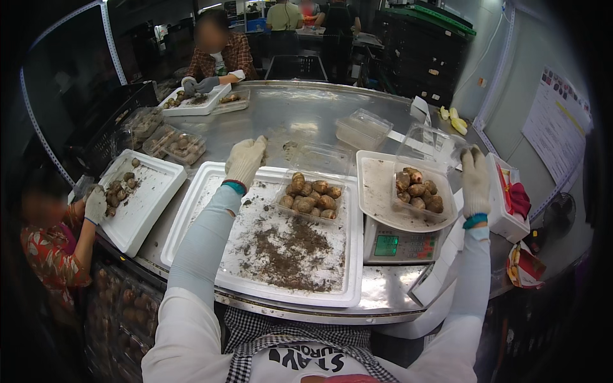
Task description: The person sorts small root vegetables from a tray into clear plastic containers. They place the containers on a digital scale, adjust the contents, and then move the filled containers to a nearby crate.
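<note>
My left hand, in a white knit glove, is over the far edge of a white foam tray; its fingers are curled, and whether they hold anything is hidden. On that tray, beside loose soil, an open clear plastic clamshell holds small taro corms. My right hand, gloved too, is at the right edge of the raised clear lid of a second clamshell; its grip is unclear. That clamshell, with several taro corms, rests on the white pan of a digital scale.
Closed clamshells and another foam tray lie left, where a co-worker's gloved hand touches corms. Across the metal table another person handles corms in a tray. Empty clamshells stand beyond the scale. A label strip and foam box are right.
</note>
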Action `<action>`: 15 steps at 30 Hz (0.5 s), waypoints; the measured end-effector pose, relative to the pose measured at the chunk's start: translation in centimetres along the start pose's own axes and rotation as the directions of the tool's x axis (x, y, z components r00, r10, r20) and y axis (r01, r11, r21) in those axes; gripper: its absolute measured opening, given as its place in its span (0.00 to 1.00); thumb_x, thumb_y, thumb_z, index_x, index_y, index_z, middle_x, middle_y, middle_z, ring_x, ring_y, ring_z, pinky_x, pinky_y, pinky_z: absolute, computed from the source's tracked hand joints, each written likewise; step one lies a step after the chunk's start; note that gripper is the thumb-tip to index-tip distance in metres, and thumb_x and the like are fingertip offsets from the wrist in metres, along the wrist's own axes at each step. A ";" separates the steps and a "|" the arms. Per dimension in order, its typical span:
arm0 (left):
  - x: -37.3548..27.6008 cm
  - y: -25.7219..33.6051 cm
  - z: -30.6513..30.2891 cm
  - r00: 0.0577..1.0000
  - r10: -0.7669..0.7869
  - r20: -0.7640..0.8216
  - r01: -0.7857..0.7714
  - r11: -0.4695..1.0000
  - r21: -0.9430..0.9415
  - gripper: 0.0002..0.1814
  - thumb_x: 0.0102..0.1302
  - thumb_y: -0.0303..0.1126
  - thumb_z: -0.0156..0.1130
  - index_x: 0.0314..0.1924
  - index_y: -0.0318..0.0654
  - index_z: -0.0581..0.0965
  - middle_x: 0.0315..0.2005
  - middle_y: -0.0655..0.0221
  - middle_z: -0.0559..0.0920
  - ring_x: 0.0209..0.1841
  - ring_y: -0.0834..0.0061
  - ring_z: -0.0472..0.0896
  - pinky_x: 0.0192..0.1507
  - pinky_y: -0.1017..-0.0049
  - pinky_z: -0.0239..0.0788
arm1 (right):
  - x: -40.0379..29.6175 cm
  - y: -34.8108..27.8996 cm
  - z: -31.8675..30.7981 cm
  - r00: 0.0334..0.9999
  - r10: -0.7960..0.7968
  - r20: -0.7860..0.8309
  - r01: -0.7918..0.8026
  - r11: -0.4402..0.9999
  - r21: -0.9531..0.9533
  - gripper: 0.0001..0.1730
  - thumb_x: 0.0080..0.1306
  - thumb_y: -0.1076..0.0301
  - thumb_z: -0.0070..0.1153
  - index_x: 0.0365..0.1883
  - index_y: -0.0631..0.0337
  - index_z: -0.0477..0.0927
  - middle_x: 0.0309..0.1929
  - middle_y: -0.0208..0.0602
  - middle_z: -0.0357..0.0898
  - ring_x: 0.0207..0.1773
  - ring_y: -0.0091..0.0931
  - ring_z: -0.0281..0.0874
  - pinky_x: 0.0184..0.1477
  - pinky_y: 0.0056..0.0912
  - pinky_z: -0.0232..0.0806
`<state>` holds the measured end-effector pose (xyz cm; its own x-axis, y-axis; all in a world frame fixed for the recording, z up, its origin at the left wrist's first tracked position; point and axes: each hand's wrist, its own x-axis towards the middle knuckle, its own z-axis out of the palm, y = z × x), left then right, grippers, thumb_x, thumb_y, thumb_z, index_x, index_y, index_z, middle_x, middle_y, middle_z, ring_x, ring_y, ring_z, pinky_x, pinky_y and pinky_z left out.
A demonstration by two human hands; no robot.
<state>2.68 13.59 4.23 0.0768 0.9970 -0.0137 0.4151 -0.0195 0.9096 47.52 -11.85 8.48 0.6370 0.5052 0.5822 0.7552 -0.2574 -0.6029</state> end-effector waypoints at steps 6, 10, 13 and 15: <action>0.5 -4.6 1.9 0.984 0.008 0.180 -0.073 0.933 0.353 0.33 0.70 0.43 0.56 0.73 0.40 0.71 0.67 0.49 0.78 0.67 0.57 0.79 0.71 0.61 0.67 | -6.7 -4.2 -2.5 0.999 0.016 -0.051 0.010 0.880 0.476 0.22 0.84 0.64 0.44 0.71 0.63 0.73 0.58 0.38 0.81 0.53 0.23 0.79 0.54 0.26 0.75; -1.2 -3.9 4.6 0.941 0.016 0.339 -0.174 0.880 0.441 0.29 0.70 0.45 0.55 0.63 0.34 0.77 0.53 0.48 0.86 0.54 0.52 0.85 0.59 0.60 0.74 | -10.1 -4.7 -3.2 0.990 0.067 0.122 -0.119 0.867 0.484 0.21 0.84 0.64 0.42 0.65 0.66 0.78 0.49 0.37 0.84 0.45 0.24 0.82 0.47 0.27 0.76; -1.1 -4.2 4.9 0.953 -0.027 0.303 -0.139 0.848 0.512 0.27 0.69 0.46 0.60 0.65 0.43 0.78 0.57 0.55 0.85 0.59 0.52 0.83 0.63 0.58 0.72 | -12.9 -6.3 -1.8 0.993 0.027 0.116 -0.075 0.901 0.427 0.19 0.84 0.66 0.41 0.62 0.67 0.79 0.40 0.33 0.83 0.35 0.19 0.79 0.39 0.22 0.73; -1.1 -4.0 4.3 0.959 -0.024 0.283 -0.112 0.884 0.453 0.28 0.70 0.47 0.61 0.66 0.45 0.78 0.59 0.54 0.84 0.61 0.53 0.82 0.65 0.59 0.71 | -14.6 -7.4 -1.4 0.988 0.033 0.148 -0.098 0.885 0.455 0.19 0.83 0.67 0.40 0.59 0.70 0.80 0.40 0.34 0.82 0.37 0.21 0.81 0.41 0.23 0.75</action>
<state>4.86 12.27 -1.17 0.3201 0.9351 -0.1522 0.7694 -0.1628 0.6177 32.85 -18.46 5.19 0.6319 0.6128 0.4744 0.5351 0.0978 -0.8391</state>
